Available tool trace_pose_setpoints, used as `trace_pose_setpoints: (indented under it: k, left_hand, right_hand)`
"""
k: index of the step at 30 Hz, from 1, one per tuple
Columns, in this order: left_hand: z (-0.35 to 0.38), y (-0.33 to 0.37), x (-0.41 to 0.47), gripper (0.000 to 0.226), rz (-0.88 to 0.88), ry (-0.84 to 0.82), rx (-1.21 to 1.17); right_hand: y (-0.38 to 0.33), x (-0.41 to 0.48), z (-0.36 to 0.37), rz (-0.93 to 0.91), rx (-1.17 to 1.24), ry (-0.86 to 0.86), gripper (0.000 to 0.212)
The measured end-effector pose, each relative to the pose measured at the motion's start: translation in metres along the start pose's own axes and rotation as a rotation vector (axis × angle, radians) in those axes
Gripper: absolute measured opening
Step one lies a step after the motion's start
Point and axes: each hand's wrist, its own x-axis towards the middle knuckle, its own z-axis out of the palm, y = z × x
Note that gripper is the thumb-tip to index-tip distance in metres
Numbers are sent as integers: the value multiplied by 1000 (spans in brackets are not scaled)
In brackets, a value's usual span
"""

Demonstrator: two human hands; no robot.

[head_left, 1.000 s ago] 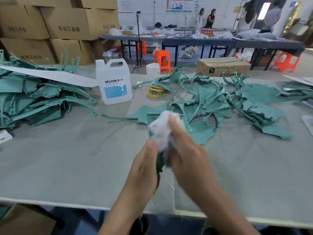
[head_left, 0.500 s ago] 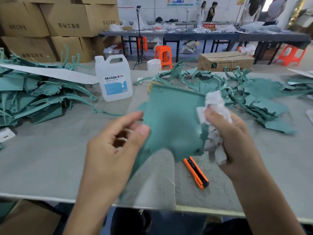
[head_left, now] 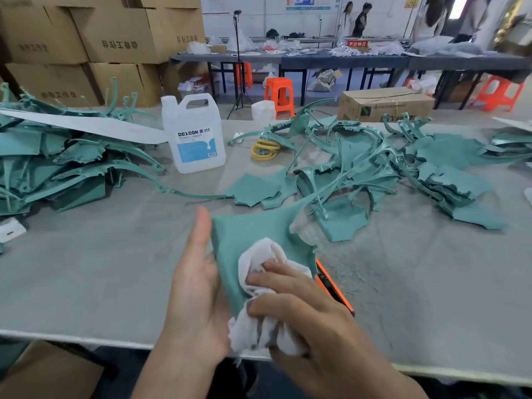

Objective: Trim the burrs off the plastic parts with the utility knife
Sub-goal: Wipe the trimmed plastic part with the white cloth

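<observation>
A flat teal plastic part (head_left: 253,234) is held above the table's near edge. My left hand (head_left: 195,289) supports it from the left, thumb straight along its edge, fingers hidden behind it. My right hand (head_left: 305,321) grips a crumpled white cloth (head_left: 264,283) and presses it against the part's face. The orange utility knife (head_left: 335,289) lies on the table just right of the part, partly hidden behind my right hand.
Piles of teal plastic parts lie at the left (head_left: 57,171) and at the centre-right (head_left: 388,174). A white DEXCON jug (head_left: 193,136) and yellow rings (head_left: 264,149) stand behind. Plastic shavings dot the grey table (head_left: 86,277). Cardboard boxes (head_left: 115,38) stack at back left.
The part has come down and closer to me. My right hand has brought the cloth from the part's right edge onto its face. My left hand now lies along the part's left edge.
</observation>
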Motion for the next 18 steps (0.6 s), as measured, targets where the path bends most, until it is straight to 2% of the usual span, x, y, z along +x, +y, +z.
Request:
trace_pose_setpoints:
  k: [2,4,5,7,9,10,12,15,16,18]
  left_hand:
    - [-5,-6,5,79,34,72,-36]
    - [-10,-11,7,55,161,131,15]
    - [-11,-13,7,46,229,152,49]
    - [-9,-14,5,38,303,176,90]
    - [-7,-17,4,35,318,196,149]
    - [-5,-22,4,36,321,190,178]
    - [3,-33,7,38,317,194,223]
    - [8,-47,10,33,336,215,216]
    - [8,-47,9,37,339,211,215]
    - [6,-46,6,63,323,184,206]
  right_hand:
    - [0,-4,-5,46,32,-71,39]
    - [-3,-2,-13,135,162,-52,39]
    - [-3,1,-19,224,245,16,41]
    - [3,10,-32,381,372,268,43]
    - [10,19,-40,377,268,517,39]
    - [9,25,-37,358,234,557,31]
    - [0,34,-11,363,340,463,21]
    - [-8,31,30,348,326,310,26]
    - [-3,31,33,355,307,292,31]
    - [11,35,29,392,195,273,50]
